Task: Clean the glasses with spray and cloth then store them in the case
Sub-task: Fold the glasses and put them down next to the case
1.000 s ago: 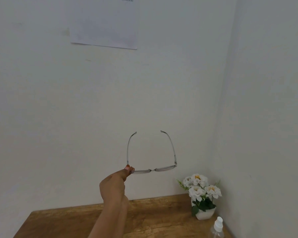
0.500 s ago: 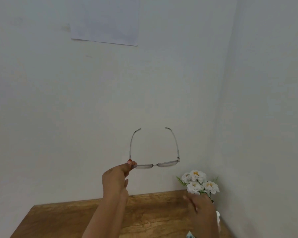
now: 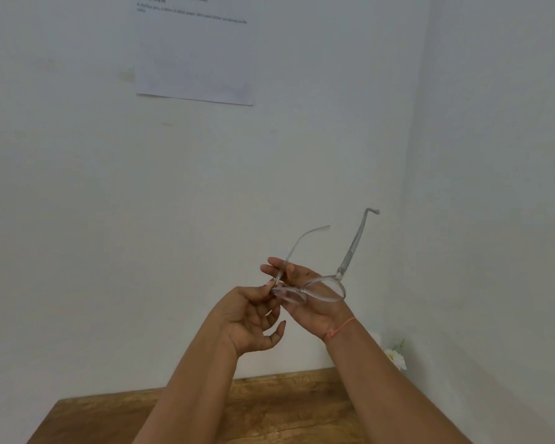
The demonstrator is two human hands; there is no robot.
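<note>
The clear-framed glasses (image 3: 322, 288) are held up in front of the white wall, temples open and pointing up. My left hand (image 3: 249, 318) pinches the frame at its left corner, by the hinge. Just behind the lenses is my right hand (image 3: 305, 293), palm toward me, its thumb and fingertips closing on the left temple near the hinge. A thin orange thread circles the right wrist. No spray bottle, cloth or case is in view.
The back edge of a wooden table (image 3: 269, 411) runs along the wall below my arms. White flowers (image 3: 396, 357) peek out behind my right forearm in the corner. A printed paper sheet (image 3: 194, 49) hangs on the wall above.
My right hand has come up from the table to the glasses. The glasses have tilted, with the lenses now facing more toward me and the right temple swung up to the right.
</note>
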